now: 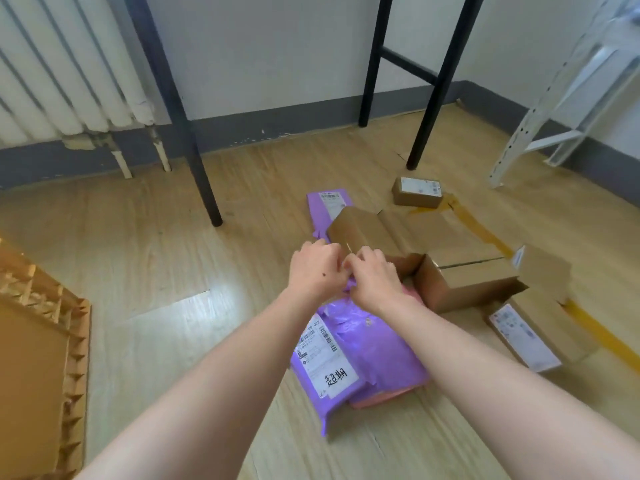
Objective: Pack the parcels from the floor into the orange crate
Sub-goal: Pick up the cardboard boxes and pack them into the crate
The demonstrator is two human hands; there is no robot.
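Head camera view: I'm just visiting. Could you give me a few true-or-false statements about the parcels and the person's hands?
1. The left hand and right hand meet at the far end of the purple parcel. True.
2. The crate stands to the right of the parcels. False: the orange crate is at the lower left.
3. The purple parcel already lies in the crate. False: it lies on the floor.
4. A small brown box with a white label lies near a black leg. True.
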